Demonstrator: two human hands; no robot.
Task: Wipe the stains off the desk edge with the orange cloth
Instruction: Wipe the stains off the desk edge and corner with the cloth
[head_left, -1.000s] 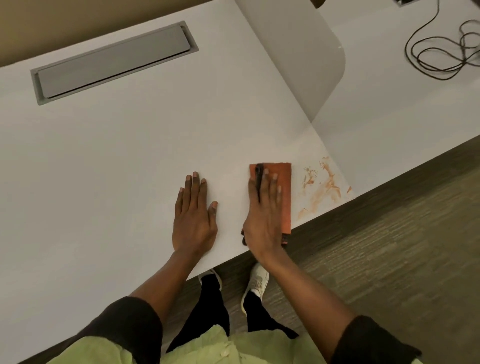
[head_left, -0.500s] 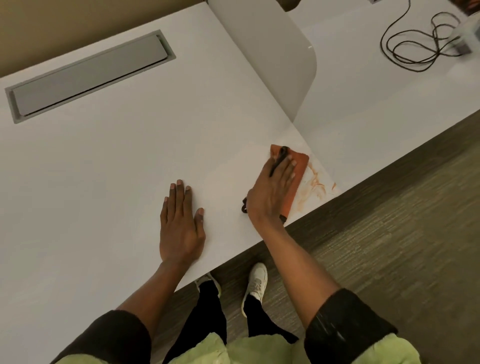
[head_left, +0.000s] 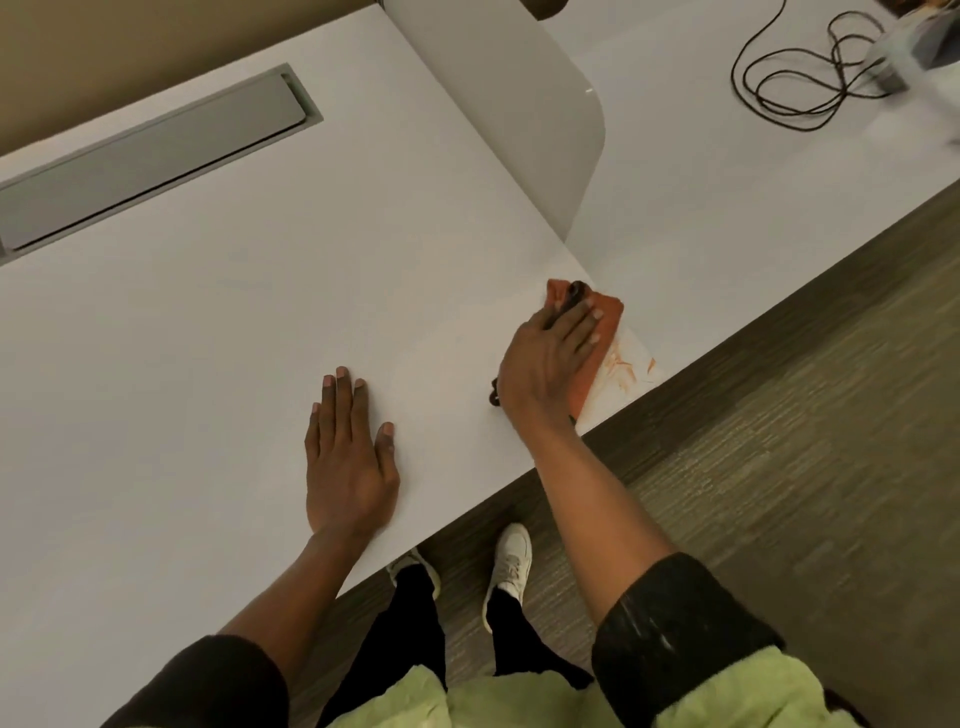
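Note:
The orange cloth lies flat on the white desk near its front right corner. My right hand presses down on the cloth with fingers spread, covering most of it. A dark strap or loop of the cloth shows at its far end and by my wrist. Reddish-brown stains streak the desk edge just right of the cloth. My left hand rests flat on the desk to the left, palm down, holding nothing.
A grey cable-tray lid is set into the desk at the back left. A curved white divider panel stands between this desk and the neighbouring one, where a black cable lies coiled. Carpet floor and my shoes are below the edge.
My right hand has slid the cloth rightward and away from me, onto the stained patch; fewer stains show now. The left hand has stayed flat on the desk.

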